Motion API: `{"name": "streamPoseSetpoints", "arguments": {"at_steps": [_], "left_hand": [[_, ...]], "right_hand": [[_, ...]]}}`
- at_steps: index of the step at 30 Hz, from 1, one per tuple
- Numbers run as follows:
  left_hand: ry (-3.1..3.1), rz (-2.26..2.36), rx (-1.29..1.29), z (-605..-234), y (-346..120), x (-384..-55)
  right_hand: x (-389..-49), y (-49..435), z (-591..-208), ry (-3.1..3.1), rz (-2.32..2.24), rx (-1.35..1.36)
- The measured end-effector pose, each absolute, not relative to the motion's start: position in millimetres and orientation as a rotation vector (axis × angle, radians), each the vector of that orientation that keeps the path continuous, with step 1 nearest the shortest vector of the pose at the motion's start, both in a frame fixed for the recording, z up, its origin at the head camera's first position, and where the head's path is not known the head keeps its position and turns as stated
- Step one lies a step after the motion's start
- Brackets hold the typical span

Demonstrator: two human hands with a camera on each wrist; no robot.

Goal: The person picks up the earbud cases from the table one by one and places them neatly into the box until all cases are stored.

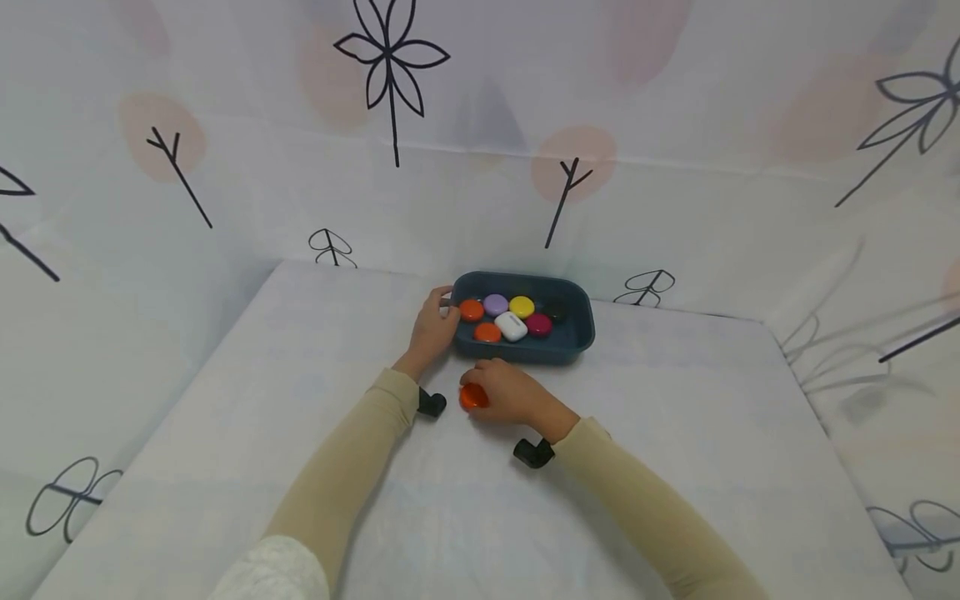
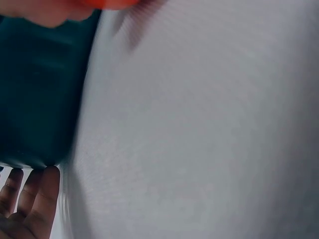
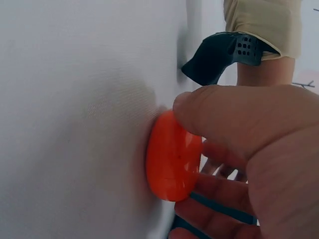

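Note:
My right hand [image 1: 510, 396] pinches a glossy orange rounded disc [image 1: 472, 397] between thumb and fingers, close over the cloth in front of the tray. In the right wrist view the disc [image 3: 173, 157] appears thick and smooth, with its edge near the white cloth. My left hand [image 1: 433, 327] is at the left end of a dark teal tray [image 1: 517, 353]. Its fingertips touch the outside of the tray's end wall, fingers fairly straight in the left wrist view [image 2: 42, 204]. Inside the tray lie orange discs, a lilac disc [image 1: 496, 304], a yellow one [image 1: 522, 307], a crimson one [image 1: 538, 324] and a dark one [image 1: 556, 310].
A white rounded block [image 1: 512, 326] also lies in the tray. White cloth [image 1: 450, 517] covers the table, and a patterned sheet [image 1: 465, 208] hangs behind it. Black wrist mounts [image 1: 533, 452] stick out below both sleeves.

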State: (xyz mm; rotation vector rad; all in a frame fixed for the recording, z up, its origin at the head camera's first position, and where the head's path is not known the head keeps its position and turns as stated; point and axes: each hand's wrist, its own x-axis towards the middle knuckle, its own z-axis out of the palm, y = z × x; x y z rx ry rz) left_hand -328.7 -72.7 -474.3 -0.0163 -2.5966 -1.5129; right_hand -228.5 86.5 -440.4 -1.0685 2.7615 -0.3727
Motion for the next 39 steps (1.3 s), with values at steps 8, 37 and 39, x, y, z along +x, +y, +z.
{"name": "streamPoseSetpoints", "arguments": {"at_steps": [8, 37, 39], "left_hand": [[-2.584, -1.502, -0.001, -472.6, -71.5, -329.3], [-2.597, -1.508, -0.002, -473.5, -71.2, -326.7], [-2.587, -1.503, -0.013, -473.4, -71.3, -326.3]], "right_hand": [[-228.7, 90.4, -441.1, 2.819, -0.398, -1.114], [-225.5, 110.8, -408.2, 2.853, -0.469, -1.042], [-226.2, 113.0, -405.4, 2.864, -0.486, -1.035]]}}
